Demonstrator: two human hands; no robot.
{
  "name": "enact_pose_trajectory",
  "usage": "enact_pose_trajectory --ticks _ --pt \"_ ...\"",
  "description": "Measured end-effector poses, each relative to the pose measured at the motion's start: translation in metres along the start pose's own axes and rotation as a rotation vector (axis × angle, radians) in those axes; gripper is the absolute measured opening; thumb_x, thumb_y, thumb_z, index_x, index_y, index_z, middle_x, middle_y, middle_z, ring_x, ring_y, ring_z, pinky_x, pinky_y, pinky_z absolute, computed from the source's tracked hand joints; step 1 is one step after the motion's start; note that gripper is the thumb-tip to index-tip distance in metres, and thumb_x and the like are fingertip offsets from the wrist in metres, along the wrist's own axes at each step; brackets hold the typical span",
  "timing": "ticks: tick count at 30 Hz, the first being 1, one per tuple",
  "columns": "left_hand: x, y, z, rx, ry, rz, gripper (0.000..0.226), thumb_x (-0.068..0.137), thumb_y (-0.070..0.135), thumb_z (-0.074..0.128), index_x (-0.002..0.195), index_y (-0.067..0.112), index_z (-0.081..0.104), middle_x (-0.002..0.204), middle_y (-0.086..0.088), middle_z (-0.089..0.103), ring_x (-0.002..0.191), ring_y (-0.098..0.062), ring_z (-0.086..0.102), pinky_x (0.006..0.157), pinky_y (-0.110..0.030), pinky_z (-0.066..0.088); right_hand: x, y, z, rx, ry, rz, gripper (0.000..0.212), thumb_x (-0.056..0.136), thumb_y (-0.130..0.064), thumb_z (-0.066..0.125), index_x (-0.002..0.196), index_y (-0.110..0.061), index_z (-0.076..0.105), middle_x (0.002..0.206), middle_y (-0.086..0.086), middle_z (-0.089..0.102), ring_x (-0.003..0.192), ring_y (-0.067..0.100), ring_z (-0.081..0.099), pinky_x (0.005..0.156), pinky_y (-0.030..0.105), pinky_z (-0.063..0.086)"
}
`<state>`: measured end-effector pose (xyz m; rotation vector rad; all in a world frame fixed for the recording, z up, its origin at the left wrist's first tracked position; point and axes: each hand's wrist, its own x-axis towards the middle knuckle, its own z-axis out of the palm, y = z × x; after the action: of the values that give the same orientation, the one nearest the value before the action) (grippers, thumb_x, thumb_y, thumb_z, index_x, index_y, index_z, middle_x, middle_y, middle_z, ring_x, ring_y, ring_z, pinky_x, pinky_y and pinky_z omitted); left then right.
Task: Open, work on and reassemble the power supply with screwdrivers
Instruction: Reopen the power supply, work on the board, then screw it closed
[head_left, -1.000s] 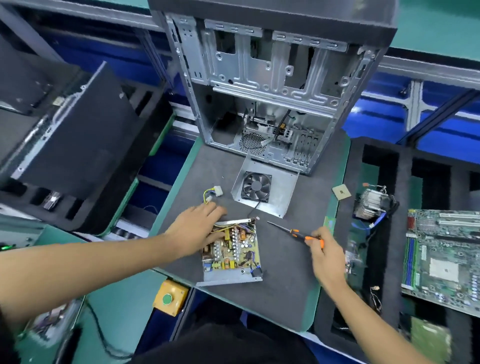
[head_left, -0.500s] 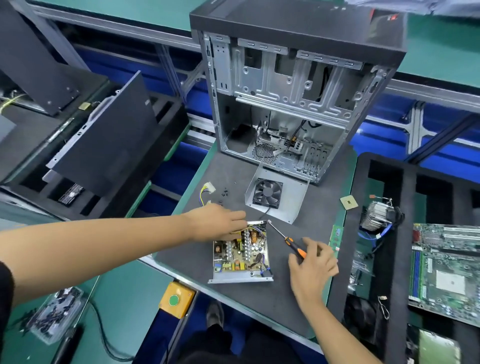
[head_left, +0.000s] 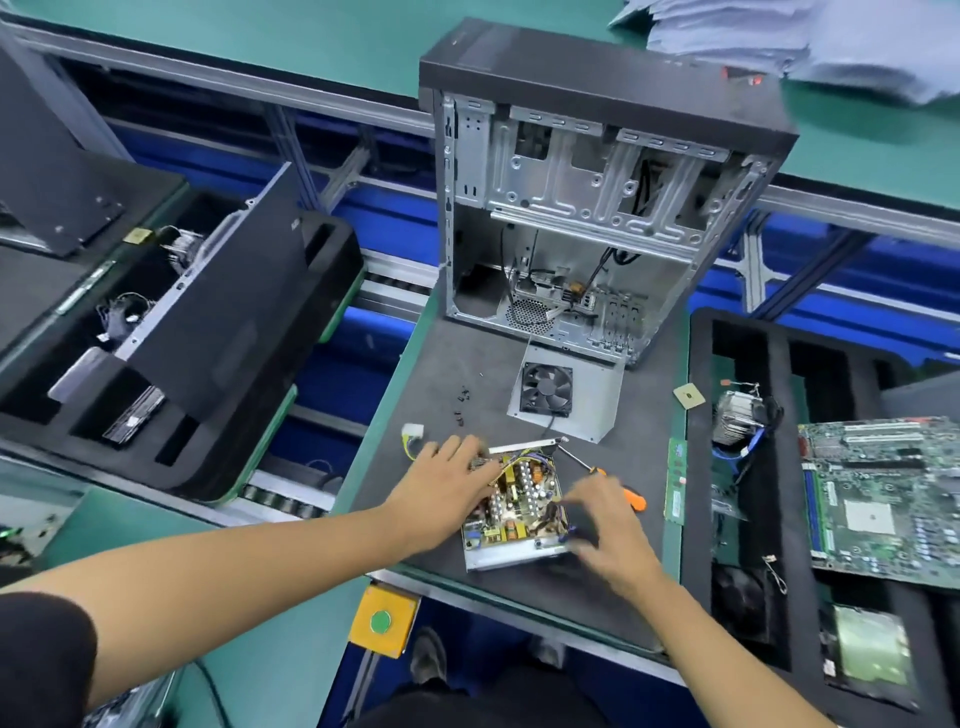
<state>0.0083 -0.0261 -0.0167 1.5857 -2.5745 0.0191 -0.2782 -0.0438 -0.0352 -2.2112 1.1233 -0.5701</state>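
Nearest, the opened silver power supply with its yellow circuit board (head_left: 517, 506) lies on the dark grey surface (head_left: 441, 343). The left hand (head_left: 451, 480) rests flat across its far-left corner, probably steadying it; the blurred right hand (head_left: 597, 512) reaches its near-right corner, grip unclear. Just beyond, the orange-handled screwdriver (head_left: 602, 475) lies partly hidden. Farther off stands the grey fan cover (head_left: 566, 397).

power supply (head_left: 519, 512): 1 | screwdriver (head_left: 605, 475): 1 | hands: 2 | fan (head_left: 546, 389): 1
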Motion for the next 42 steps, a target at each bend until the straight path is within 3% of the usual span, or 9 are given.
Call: enact_pose_trajectory --ticks 5,11,13,16,23,27,31,36,42 --pt "-0.006 -0.002 0.002 -0.058 0.053 0.044 0.033 0.105 0.047 0.045 0.118 0.021 0.06 0.122 -0.004 0.055 0.096 -0.024 0.053 0.09 -0.037 0.044 0.085 -0.013 -0.02 -0.236 0.187 0.378 0.04 0.092 -0.034 0.037 0.127 -0.033 0.055 0.115 -0.007 0.05 0.106 0.017 0.038 0.086 0.036 0.026" --pt "-0.007 -0.008 -0.009 -0.176 0.014 0.022 0.035 0.105 0.053 0.041 0.119 0.024 0.056 0.119 0.002 0.048 0.1 -0.02 0.047 0.09 -0.038 0.045 0.171 -0.011 -0.028 -0.363 -0.748 0.541 0.041 0.107 -0.019 0.028 0.131 -0.023 0.061 0.149 -0.004 0.05 0.138 0.024 0.043 0.115 0.051 0.025" --pt "-0.005 -0.008 -0.012 -0.222 0.039 0.02 0.032 0.104 0.053 0.042 0.118 0.026 0.055 0.117 0.004 0.047 0.099 -0.017 0.044 0.089 -0.035 0.044 0.167 -0.008 -0.022 -0.207 -0.636 0.581 0.034 0.104 -0.014 0.039 0.106 -0.016 0.073 0.128 0.005 0.066 0.123 0.026 0.056 0.111 0.049 0.036" --pt "0.0 -0.008 -0.019 -0.346 0.085 -0.038 0.028 0.103 0.052 0.046 0.115 0.028 0.055 0.114 0.009 0.045 0.097 -0.01 0.037 0.084 -0.027 0.036 0.149 -0.008 -0.021 0.215 -0.2 0.693 0.028 0.091 -0.001 0.056 0.068 -0.006 0.07 0.075 0.009 0.07 0.069 0.017 0.063 0.07 0.034 0.051" --pt "0.054 -0.011 -0.029 -0.801 0.153 -0.369 0.009 0.105 0.033 0.052 0.113 0.03 0.054 0.108 0.019 0.044 0.108 0.0 0.039 0.09 -0.028 0.038 0.137 -0.026 -0.059 0.613 0.298 0.666 0.033 0.097 0.006 0.038 0.078 -0.004 0.063 0.065 0.011 0.069 0.038 0.018 0.048 0.041 0.023 0.038" --pt "0.097 -0.009 -0.028 -0.869 -0.036 -0.421 0.076 0.086 0.03 0.082 0.147 0.019 0.037 0.135 -0.003 0.032 0.135 -0.024 0.033 0.119 -0.041 0.03 0.125 -0.039 -0.082 0.706 0.304 0.468 0.028 0.092 0.014 0.036 0.084 -0.004 0.056 0.066 0.017 0.07 0.044 0.022 0.052 0.049 0.03 0.044" --pt "0.126 -0.005 -0.034 -0.815 -0.161 -0.165 0.11 0.071 0.049 0.09 0.158 0.026 0.025 0.153 0.0 0.024 0.145 -0.017 0.023 0.121 -0.033 0.02 0.116 -0.048 -0.115 0.815 0.246 0.283 0.028 0.084 0.016 0.037 0.081 -0.006 0.054 0.066 0.016 0.07 0.048 0.022 0.056 0.055 0.032 0.044" --pt "0.142 0.001 -0.063 -1.174 -0.417 -0.053 0.035 0.092 0.016 0.077 0.114 0.019 0.05 0.11 0.001 0.062 0.102 -0.006 0.061 0.096 -0.029 0.045 0.101 -0.042 -0.14 0.998 0.242 0.268 0.02 0.083 0.007 0.039 0.085 -0.006 0.053 0.06 0.018 0.064 0.047 0.025 0.051 0.054 0.028 0.047" --pt "0.104 0.003 -0.091 -1.418 -0.293 -0.307 0.02 0.103 0.026 0.061 0.111 0.012 0.048 0.093 -0.004 0.075 0.085 -0.011 0.068 0.073 -0.021 0.054 0.07 -0.009 -0.108 0.962 0.456 0.707 0.023 0.087 -0.026 0.044 0.091 -0.006 0.054 0.067 0.015 0.063 0.054 0.027 0.059 0.054 0.029 0.043"
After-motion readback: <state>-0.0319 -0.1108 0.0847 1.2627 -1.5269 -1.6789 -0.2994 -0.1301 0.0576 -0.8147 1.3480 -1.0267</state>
